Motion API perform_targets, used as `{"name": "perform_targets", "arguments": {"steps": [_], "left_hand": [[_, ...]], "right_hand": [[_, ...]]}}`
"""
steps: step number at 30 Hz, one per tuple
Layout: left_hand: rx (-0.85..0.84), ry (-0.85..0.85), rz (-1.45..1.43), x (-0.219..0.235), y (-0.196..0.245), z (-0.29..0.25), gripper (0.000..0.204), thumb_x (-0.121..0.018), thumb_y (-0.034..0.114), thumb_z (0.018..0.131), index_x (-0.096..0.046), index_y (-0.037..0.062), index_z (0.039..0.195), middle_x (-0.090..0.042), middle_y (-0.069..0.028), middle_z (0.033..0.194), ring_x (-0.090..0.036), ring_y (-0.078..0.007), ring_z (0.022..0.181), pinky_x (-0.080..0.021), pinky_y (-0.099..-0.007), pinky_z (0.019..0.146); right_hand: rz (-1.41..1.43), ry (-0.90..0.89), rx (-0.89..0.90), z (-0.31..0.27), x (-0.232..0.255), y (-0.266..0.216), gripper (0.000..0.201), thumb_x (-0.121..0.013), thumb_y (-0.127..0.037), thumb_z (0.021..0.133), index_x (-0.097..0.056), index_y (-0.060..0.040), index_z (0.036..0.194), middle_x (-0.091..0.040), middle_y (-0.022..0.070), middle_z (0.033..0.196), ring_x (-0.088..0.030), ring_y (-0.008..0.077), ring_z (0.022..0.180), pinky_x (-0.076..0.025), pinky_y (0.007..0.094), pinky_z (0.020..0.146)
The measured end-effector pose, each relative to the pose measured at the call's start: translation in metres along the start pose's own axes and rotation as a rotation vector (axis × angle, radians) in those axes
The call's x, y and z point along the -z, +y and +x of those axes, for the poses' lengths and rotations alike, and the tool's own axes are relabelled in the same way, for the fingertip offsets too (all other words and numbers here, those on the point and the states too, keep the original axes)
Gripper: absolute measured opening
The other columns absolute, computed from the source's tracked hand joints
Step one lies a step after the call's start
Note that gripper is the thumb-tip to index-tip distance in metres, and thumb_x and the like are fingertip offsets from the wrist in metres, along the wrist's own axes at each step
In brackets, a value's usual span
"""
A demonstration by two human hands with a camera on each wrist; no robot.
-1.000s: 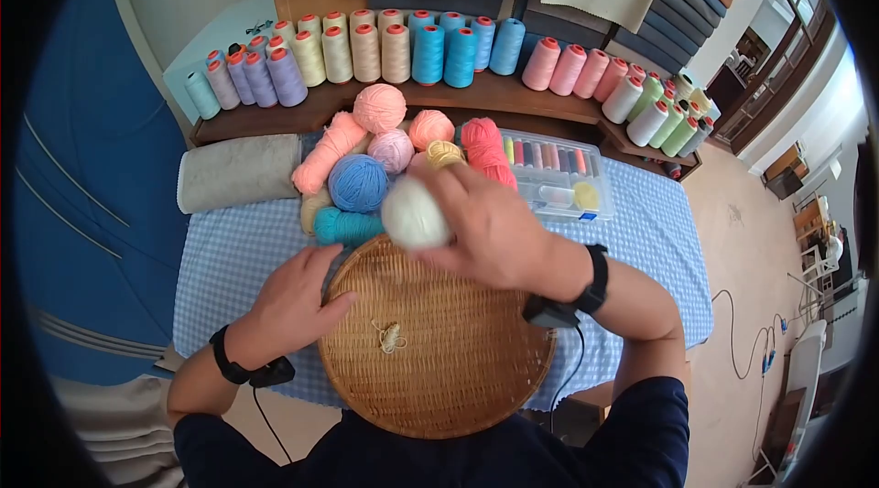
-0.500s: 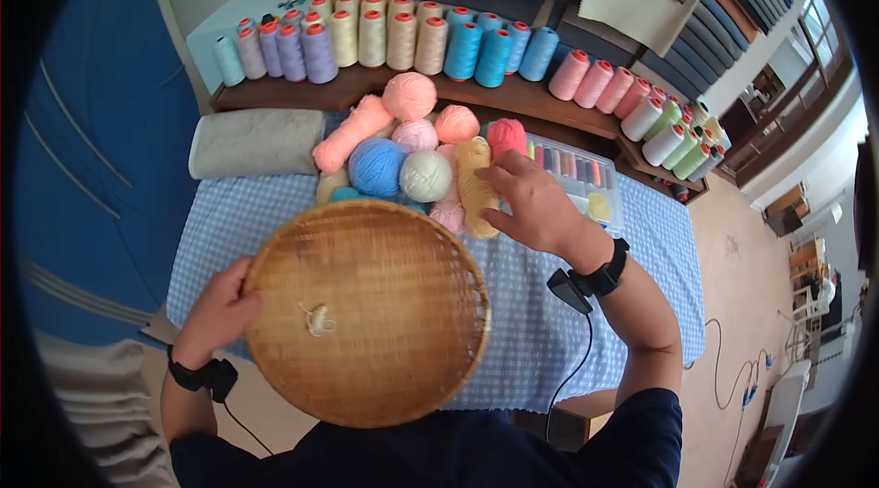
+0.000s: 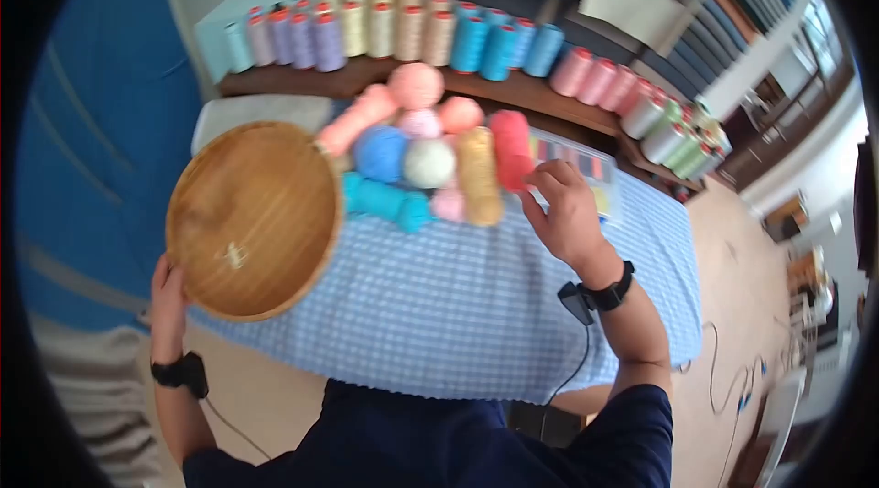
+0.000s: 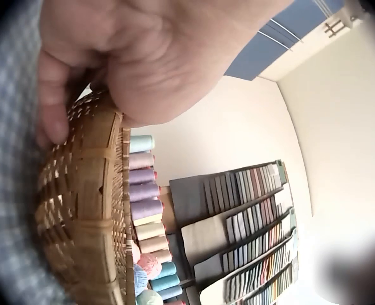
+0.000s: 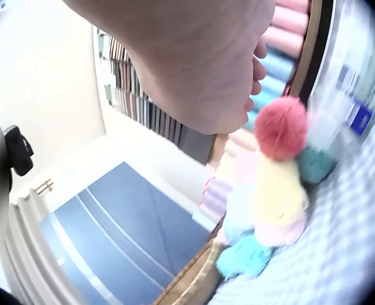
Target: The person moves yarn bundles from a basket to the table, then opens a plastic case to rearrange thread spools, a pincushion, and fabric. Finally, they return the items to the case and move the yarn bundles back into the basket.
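My left hand (image 3: pixel 168 305) grips the rim of a round woven basket (image 3: pixel 265 204), held tilted at the table's left side; a small pale tangle of string (image 3: pixel 235 256) lies in it. In the left wrist view, fingers (image 4: pixel 54 121) lie against the outer weave of the basket (image 4: pixel 92 210). My right hand (image 3: pixel 568 218) hovers by the lower end of a red yarn skein (image 3: pixel 512 147), fingers bent loosely, holding nothing. The skein's end (image 5: pixel 281 127) shows below that hand (image 5: pixel 194 63) in the right wrist view; whether they touch, I cannot tell. A yellow skein (image 3: pixel 477 177) lies left of the red one.
Blue, white, pink and peach yarn balls and a teal skein (image 3: pixel 385 201) are grouped on the blue checked cloth (image 3: pixel 412 305). A clear thread box (image 3: pixel 609 181) sits behind my right hand. Thread cones line the wooden shelf (image 3: pixel 366 74); a grey cloth roll (image 3: pixel 261 110) is partly behind the basket.
The basket has moved left and away from my body in my left hand, uncovering the teal skein and front cloth. My right hand set down the white ball, then moved from the yellow skein toward the red.
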State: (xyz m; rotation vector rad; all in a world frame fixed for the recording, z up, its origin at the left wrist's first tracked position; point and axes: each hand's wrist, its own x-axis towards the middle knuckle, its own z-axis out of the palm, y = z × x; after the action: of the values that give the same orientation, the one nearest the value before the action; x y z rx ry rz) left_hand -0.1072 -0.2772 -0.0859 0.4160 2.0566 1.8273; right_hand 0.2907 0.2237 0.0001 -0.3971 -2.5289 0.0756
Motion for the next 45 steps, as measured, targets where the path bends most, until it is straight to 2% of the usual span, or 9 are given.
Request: {"name": "perform_targets", "arguments": {"steps": [7,9,11,15,21,27,35,41,45], "left_hand": [[-0.180,0.238,0.016,0.005,-0.051,-0.013,0.045,-0.058,0.028,0.115,-0.055,0.0020,0.152,-0.059,-0.0085,0.152,-0.056,-0.0171,0.138,-0.046,-0.0342,0.114],[-0.283,0.295,0.075,-0.006,-0.052,-0.015,0.045,-0.057,0.026,0.115,-0.054,0.0007,0.152,-0.054,-0.0110,0.159,-0.052,-0.0190,0.144,-0.042,-0.0365,0.119],[-0.562,0.410,0.335,-0.047,-0.021,-0.046,0.042,-0.056,0.017,0.114,-0.051,-0.0013,0.151,-0.050,-0.0148,0.162,-0.051,-0.0253,0.146,-0.040,-0.0409,0.121],[-0.849,0.314,0.594,-0.096,0.000,-0.086,0.038,-0.057,0.009,0.110,-0.052,-0.0010,0.146,-0.048,-0.0201,0.161,-0.048,-0.0346,0.148,-0.039,-0.0477,0.122],[-1.099,-0.351,0.570,-0.184,0.030,-0.112,0.030,-0.067,0.004,0.092,-0.062,0.0004,0.121,-0.065,-0.0215,0.132,-0.064,-0.0464,0.126,-0.052,-0.0561,0.108],[-1.047,-0.882,0.302,-0.276,0.066,-0.112,0.024,-0.075,0.002,0.085,-0.070,0.0014,0.108,-0.070,-0.0179,0.124,-0.068,-0.0393,0.114,-0.057,-0.0484,0.099],[-1.003,-1.075,0.309,-0.402,0.076,-0.101,0.025,-0.076,0.012,0.091,-0.070,-0.0002,0.112,-0.071,-0.0196,0.112,-0.071,-0.0381,0.105,-0.058,-0.0454,0.092],[-0.998,-1.015,0.416,-0.472,0.036,-0.085,0.033,-0.074,0.017,0.096,-0.067,-0.0041,0.119,-0.072,-0.0202,0.112,-0.072,-0.0352,0.099,-0.059,-0.0449,0.084],[-0.435,-0.969,0.255,-0.513,0.011,-0.075,0.043,-0.073,0.024,0.102,-0.059,-0.0071,0.129,-0.071,-0.0160,0.113,-0.074,-0.0243,0.095,-0.062,-0.0375,0.080]], "right_hand": [[-0.377,0.063,-0.647,-0.098,-0.002,0.169,0.060,-0.076,-0.046,0.096,-0.073,0.0095,0.119,-0.076,0.0271,0.109,-0.070,0.0481,0.101,-0.058,0.0519,0.090],[-0.249,-0.036,-0.845,-0.108,0.004,0.200,0.068,-0.073,-0.055,0.098,-0.073,0.0095,0.119,-0.078,0.0223,0.104,-0.074,0.0403,0.092,-0.060,0.0461,0.082],[0.627,-0.058,-1.197,-0.102,0.021,0.190,0.063,-0.072,-0.056,0.100,-0.076,0.0052,0.117,-0.077,0.0122,0.096,-0.073,0.0264,0.086,-0.058,0.0359,0.075],[0.731,-0.067,-1.154,-0.107,0.013,0.203,0.058,-0.072,-0.055,0.101,-0.075,0.0029,0.102,-0.069,0.0050,0.082,-0.061,0.0152,0.068,-0.048,0.0297,0.062],[0.689,0.094,-1.218,-0.132,0.021,0.173,0.057,-0.071,-0.053,0.102,-0.072,0.0037,0.098,-0.064,0.0039,0.078,-0.055,0.0129,0.062,-0.044,0.0294,0.057],[0.813,0.251,-1.279,-0.200,0.053,0.114,0.050,-0.077,-0.047,0.101,-0.065,-0.0007,0.089,-0.059,0.0030,0.072,-0.056,0.0120,0.058,-0.048,0.0292,0.052],[0.662,0.219,-1.328,-0.248,0.055,0.023,0.051,-0.078,-0.046,0.101,-0.066,-0.0003,0.082,-0.062,0.0076,0.067,-0.060,0.0156,0.059,-0.048,0.0333,0.052],[-0.079,0.250,-0.692,-0.246,0.059,-0.032,0.026,-0.089,-0.019,0.087,-0.072,-0.0021,0.097,-0.068,0.0154,0.090,-0.066,0.0344,0.082,-0.054,0.0454,0.073],[-0.136,0.086,-0.345,-0.223,0.055,-0.038,0.038,-0.090,-0.014,0.081,-0.069,-0.0082,0.113,-0.063,0.0114,0.111,-0.062,0.0367,0.106,-0.052,0.0480,0.091]]}}
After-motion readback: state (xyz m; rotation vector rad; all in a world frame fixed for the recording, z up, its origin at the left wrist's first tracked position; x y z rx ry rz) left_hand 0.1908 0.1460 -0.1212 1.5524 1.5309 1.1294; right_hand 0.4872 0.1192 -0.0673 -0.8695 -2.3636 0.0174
